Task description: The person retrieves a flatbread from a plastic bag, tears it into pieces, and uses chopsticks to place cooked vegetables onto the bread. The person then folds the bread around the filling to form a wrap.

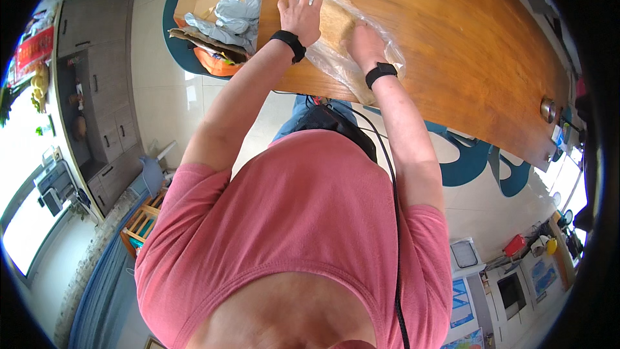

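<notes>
A crinkled clear plastic bag [336, 72] lies near the front edge of the wooden table, with a flat tan, bread-like piece [337, 21] in it. My left hand [301, 21] is at the bag's upper left corner, fingers bent over the thin plastic edge. On the bag's right side, my right hand [366, 45] is closed against the tan piece, with plastic around its wrist. I cannot tell whether this hand is inside the bag or on top of it; its fingertips are hidden. Both wrists wear black bands.
The wooden table [452, 58] stretches away to the right, a small round metal object [547, 109] near its far right end. A teal chair [170, 21] at left holds a cardboard box with orange and grey plastic bags [234, 18]. More teal chairs [462, 158] stand at right. A black cable [394, 220] hangs down my front.
</notes>
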`<state>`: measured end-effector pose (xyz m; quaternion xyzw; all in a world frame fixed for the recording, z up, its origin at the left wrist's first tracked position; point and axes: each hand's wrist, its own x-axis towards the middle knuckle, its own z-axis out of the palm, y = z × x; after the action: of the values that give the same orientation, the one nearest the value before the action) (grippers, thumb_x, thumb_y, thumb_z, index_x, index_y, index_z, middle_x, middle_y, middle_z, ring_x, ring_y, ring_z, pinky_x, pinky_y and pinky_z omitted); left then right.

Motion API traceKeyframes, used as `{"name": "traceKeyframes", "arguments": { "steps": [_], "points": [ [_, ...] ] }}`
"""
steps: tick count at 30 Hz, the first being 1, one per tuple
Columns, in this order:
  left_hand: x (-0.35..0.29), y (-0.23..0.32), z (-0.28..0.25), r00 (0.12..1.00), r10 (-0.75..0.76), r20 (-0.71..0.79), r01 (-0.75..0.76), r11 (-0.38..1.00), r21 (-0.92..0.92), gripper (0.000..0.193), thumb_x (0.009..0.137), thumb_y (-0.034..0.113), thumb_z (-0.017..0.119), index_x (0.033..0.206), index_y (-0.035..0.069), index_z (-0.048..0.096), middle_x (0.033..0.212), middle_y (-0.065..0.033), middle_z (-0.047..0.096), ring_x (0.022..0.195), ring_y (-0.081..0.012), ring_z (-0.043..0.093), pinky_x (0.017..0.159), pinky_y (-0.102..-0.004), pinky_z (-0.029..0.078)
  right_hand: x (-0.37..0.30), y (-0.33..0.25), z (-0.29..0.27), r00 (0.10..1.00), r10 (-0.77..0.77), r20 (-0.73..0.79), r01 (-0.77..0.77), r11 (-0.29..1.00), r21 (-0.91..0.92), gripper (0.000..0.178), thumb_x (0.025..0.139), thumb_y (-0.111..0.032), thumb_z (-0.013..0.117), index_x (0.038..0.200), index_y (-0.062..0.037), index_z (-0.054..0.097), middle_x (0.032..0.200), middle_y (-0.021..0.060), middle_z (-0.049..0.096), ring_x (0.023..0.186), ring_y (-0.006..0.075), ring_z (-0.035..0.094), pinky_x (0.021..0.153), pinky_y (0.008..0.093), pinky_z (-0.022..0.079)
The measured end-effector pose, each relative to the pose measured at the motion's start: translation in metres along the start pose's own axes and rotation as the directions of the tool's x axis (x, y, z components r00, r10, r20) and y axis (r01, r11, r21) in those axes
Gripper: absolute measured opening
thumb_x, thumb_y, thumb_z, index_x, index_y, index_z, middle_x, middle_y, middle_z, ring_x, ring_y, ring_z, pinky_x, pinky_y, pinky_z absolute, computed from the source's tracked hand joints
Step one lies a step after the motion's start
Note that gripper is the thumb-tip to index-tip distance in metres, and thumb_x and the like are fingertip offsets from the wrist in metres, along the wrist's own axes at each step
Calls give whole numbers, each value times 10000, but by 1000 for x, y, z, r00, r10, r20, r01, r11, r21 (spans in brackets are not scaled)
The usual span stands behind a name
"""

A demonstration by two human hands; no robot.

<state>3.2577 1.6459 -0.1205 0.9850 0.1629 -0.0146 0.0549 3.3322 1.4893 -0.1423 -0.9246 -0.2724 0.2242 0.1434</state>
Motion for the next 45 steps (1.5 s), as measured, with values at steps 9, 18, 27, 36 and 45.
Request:
{"name": "traceKeyframes", "arguments": {
  "steps": [9, 18, 27, 36, 45],
  "points": [
    [10, -35, 37, 976, -13, 216, 132, 828, -546, 705, 718, 65, 637, 1372, 76, 371, 1338, -222, 440, 1167, -417, 495, 970, -402, 428, 12, -5, -5, 988, -74, 133, 56, 989, 135, 225, 747, -94, 647, 970, -60, 640, 981, 196, 662, 946, 367, 624, 806, 432, 493],
    [-1, -50, 36, 986, 15, 169, 79, 843, -532, 674, 748, 32, 606, 1382, 72, 380, 1283, -217, 488, 1167, -414, 465, 980, -442, 405, 37, -38, -13, 976, -210, 53, 176, 913, 368, 200, 797, -156, 694, 900, -36, 570, 831, 165, 649, 793, 315, 625, 724, 354, 495],
    [-26, -61, 49, 997, 46, 56, -1, 785, -619, 581, 748, 1, 598, 1302, 117, 469, 1256, -186, 501, 1154, -395, 475, 999, -430, 390, 7, -33, -21, 945, -305, -117, 324, 828, 458, 182, 829, -43, 612, 1000, -47, 550, 923, 156, 652, 851, 312, 639, 745, 357, 502],
    [-41, -69, 65, 998, 29, -56, -61, 675, -736, 401, 719, -25, 647, 1092, 115, 598, 1135, -146, 554, 1088, -351, 529, 913, -388, 460, -11, -61, -21, 794, -607, 19, 584, 772, 250, 85, 803, 8, 525, 855, -56, 507, 926, 142, 620, 857, 351, 596, 708, 425, 486],
    [-49, -65, 69, 996, 85, 18, -48, 709, -703, 382, 751, 16, 645, 1121, 110, 639, 1236, -103, 530, 1141, -304, 507, 950, -355, 449, 0, -109, 1, 865, -364, 347, 481, 798, -363, 185, 810, -116, 525, 863, -61, 694, 940, 161, 673, 868, 295, 667, 764, 426, 529]
  ]
}}
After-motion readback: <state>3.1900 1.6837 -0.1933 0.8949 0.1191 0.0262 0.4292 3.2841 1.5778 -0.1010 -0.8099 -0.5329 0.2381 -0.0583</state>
